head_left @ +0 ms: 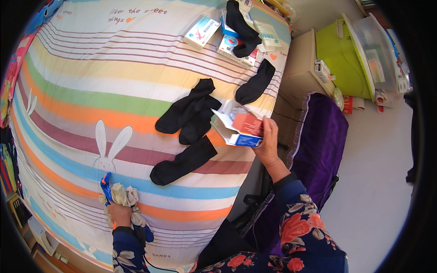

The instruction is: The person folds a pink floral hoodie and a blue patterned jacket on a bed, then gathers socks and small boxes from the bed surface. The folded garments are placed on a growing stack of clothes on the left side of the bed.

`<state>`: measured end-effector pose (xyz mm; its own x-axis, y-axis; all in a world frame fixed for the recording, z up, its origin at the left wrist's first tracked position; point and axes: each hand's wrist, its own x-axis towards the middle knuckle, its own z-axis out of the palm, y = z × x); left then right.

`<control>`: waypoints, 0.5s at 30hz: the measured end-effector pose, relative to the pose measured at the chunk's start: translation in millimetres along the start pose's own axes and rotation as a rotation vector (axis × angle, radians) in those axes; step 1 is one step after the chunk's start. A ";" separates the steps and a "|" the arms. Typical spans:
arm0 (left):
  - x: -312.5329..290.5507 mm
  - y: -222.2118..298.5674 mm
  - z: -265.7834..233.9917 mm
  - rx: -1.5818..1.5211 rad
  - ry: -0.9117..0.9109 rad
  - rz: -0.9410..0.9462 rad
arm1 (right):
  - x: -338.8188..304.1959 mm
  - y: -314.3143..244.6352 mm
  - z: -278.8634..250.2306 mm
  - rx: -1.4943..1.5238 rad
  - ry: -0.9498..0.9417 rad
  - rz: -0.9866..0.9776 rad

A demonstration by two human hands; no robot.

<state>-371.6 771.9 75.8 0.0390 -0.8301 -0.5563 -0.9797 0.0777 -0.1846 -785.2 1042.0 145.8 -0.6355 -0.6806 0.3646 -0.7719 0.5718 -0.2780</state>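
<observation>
My right hand [268, 144] is closed around a small red, white and blue carton [248, 126], held over the bed's right side. The carton's end flaps stand open toward the left, and something pale and crinkled shows at its top. At the lower left, my left hand [120, 214] is closed on a bunch of beige and blue socks [119, 194]; most of its fingers are hidden. Between my hands lies a single black sock [182, 163]. Two overlapping black socks [185, 108] lie beyond it, and another black sock [257, 82] is near the bed's right edge.
The striped bedsheet [68, 98] spreads under everything. At the far end are a white carton [201, 32], further boxes, a black sock [241, 28] across them and a pale packet [267, 36]. Right of the bed stand purple cloth [321, 132] and a green bin [339, 54].
</observation>
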 end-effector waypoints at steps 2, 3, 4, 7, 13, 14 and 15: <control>-1.0 1.1 -1.1 0.018 -0.022 -0.010 | -3.4 -3.6 -8.1 0.012 0.022 -0.030; -1.1 1.7 -1.8 0.028 -0.034 -0.023 | -4.9 -6.0 -11.9 0.021 0.030 -0.056; -1.5 2.3 -2.4 0.020 -0.026 -0.036 | -6.1 -8.4 -15.2 0.027 0.026 -0.069; -2.7 3.0 -3.5 -0.029 0.030 -0.033 | -12.0 -15.9 -24.8 0.062 0.074 -0.026; 0.3 4.7 -4.4 0.054 -0.079 -0.095 | -23.7 -22.6 -25.5 0.258 0.067 0.078; 0.8 4.6 -4.4 0.060 -0.089 -0.084 | -24.8 -23.1 -23.6 0.301 0.064 0.099; 1.1 4.4 -4.4 0.055 -0.085 -0.080 | -24.8 -23.0 -21.5 0.302 0.055 0.112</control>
<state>-376.7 768.9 78.0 0.1359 -0.7852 -0.6041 -0.9605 0.0451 -0.2746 -751.3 1055.6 162.3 -0.7214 -0.5903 0.3622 -0.6731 0.4746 -0.5671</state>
